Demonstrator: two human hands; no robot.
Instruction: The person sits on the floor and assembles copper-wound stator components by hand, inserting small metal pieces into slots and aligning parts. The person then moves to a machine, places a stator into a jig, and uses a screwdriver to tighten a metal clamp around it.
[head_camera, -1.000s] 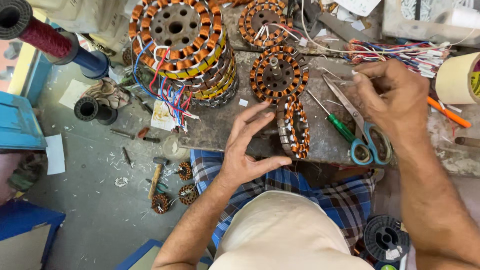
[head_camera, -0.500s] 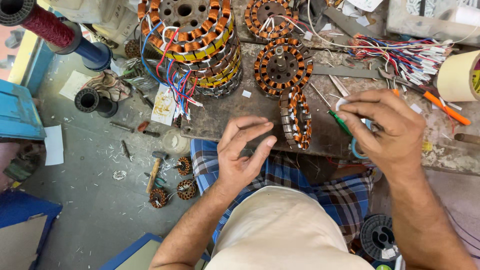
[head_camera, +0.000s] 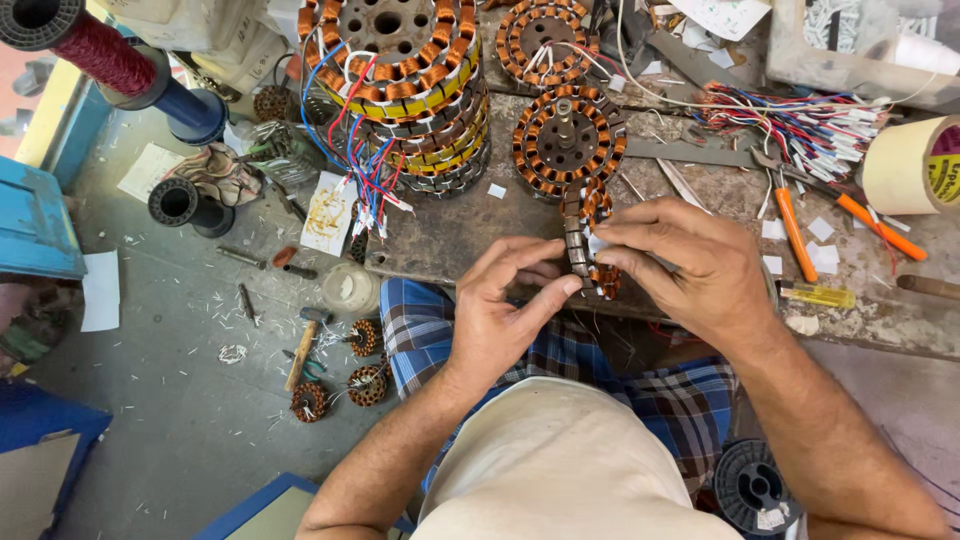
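Copper-wound stator (head_camera: 590, 240) pinched edgewise between both hands' fingers (head_camera: 560, 288).

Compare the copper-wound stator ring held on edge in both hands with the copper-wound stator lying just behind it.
The held stator ring stands on edge, gripped by the left hand and right hand; the flat stator lies face up, untouched, a shaft through its centre. Both carry orange copper coils.

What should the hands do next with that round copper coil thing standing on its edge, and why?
Probably press the small white slip into the stator with the right hand while the left hand steadies it. The stator stands on edge at the bench rim, both hands' fingertips meet at its lower part, and a bit of white shows between them, so it looks only partly tucked in.
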